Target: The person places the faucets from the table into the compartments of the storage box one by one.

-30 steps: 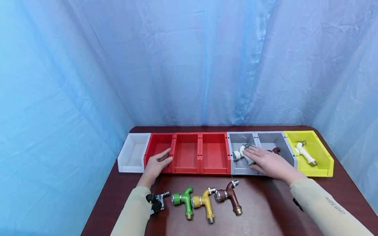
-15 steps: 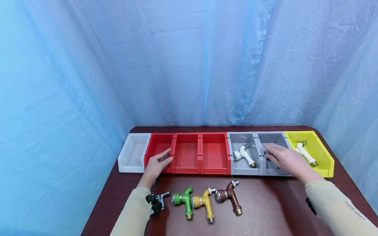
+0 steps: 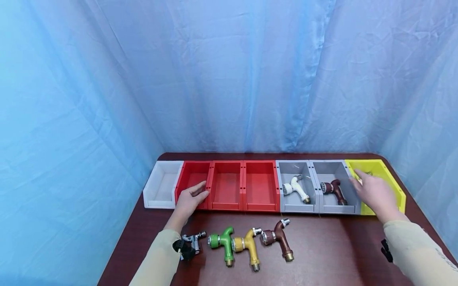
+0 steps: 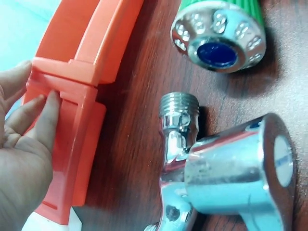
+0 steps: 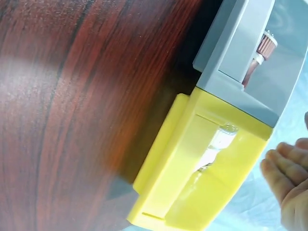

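Observation:
My left hand (image 3: 189,200) rests at the second bin from the left, a red bin (image 3: 193,167). Its fingers touch the bin's edge in the left wrist view, holding no tap. Over the yellow bin (image 3: 398,194) at the far right is my right hand (image 3: 377,194), fingers extended. It partly hides a white tap (image 5: 214,147) lying inside. One grey bin (image 3: 332,208) contains a dark brown tap (image 3: 334,191). Another grey bin (image 3: 296,208) has a white tap (image 3: 296,188) in it.
On the table before the bins lie a chrome tap (image 4: 178,168), a green tap (image 3: 226,242), a yellow tap (image 3: 250,248) and a brown tap (image 3: 280,238). A white bin (image 3: 161,204) ends the row at left. Blue curtains (image 3: 229,79) hang behind.
My right hand has moved rightward from the grey bins to above the yellow bin, uncovering the white and brown taps in the grey bins. My left hand stays put.

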Available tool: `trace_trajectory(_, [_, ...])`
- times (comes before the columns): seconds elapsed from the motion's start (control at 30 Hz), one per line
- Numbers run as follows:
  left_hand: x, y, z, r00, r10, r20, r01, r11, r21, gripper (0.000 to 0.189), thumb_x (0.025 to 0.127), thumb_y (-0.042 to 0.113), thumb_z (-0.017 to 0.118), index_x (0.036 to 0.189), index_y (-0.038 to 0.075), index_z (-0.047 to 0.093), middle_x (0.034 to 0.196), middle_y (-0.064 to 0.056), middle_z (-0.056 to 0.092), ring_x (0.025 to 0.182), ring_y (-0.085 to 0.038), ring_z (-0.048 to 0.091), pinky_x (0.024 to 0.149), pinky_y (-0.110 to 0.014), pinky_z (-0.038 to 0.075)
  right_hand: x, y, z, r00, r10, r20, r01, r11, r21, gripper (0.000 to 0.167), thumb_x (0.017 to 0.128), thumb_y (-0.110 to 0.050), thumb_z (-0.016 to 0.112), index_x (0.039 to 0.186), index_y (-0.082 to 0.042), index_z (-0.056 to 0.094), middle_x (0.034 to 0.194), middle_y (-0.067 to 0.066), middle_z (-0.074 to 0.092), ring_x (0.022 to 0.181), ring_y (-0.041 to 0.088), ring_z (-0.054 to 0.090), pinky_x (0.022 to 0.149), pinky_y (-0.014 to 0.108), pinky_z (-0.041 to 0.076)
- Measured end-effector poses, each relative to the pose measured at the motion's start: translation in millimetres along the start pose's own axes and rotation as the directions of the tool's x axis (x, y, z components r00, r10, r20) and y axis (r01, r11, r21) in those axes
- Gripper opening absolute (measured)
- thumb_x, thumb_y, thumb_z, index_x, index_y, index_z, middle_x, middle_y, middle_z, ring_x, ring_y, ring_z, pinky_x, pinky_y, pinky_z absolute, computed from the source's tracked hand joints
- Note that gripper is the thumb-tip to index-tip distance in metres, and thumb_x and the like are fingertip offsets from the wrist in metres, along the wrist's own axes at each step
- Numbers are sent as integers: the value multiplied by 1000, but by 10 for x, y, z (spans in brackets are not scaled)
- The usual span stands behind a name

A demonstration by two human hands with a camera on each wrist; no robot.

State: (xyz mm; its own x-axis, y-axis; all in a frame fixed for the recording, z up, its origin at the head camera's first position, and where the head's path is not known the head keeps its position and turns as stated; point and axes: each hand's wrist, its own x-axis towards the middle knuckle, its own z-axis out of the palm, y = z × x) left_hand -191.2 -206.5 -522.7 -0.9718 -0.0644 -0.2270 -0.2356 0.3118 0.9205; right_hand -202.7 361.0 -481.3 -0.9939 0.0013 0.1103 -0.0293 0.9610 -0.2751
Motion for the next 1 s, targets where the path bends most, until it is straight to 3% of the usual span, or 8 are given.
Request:
trace_trajectory(0.13, [-62,59,8,1000,21,-12,-21,999,37,60,96,31,73,152,24,52,152,-8,53,142,-34,47,100,-48,55,2,78,-5,997,62,37,-64,997,49,55,102,-26,61,137,16,51,126,43,55,100,54,57,90,68,47])
trace_trajectory(0.33, [-139,156,29,998,56,-20,-54,993,105,58,96,29,73,151,23,54,149,-11,55,135,-36,52,94,-48,58,-8,198,20,990,103,95,-113,988,103,52,102,-25,61,133,17,55,115,40,62,83,40,56,73,53,49])
trace_trajectory(0.57, [-219,261,33,998,64,-23,-60,987,147,57,96,28,72,150,22,55,150,-12,55,136,-37,50,92,-48,59,-18,266,23,970,175,170,-204,964,169,61,105,-37,56,136,15,52,130,44,52,95,45,54,74,49,48])
trace_trajectory(0.8, [-348,369,51,990,137,-12,-130,961,243,55,97,25,71,149,22,55,151,-8,54,139,-36,49,93,-48,59,-8,297,-18,923,247,294,-332,899,285,74,105,-51,49,146,11,42,141,44,42,103,44,50,72,36,46])
trace_trajectory(1.0, [-506,464,142,961,277,13,-266,908,322,52,96,22,72,146,22,59,149,-4,57,139,-32,51,98,-50,55,-5,339,-40,885,273,378,-409,842,351,80,103,-56,50,151,6,36,148,45,31,113,46,46,78,39,50])
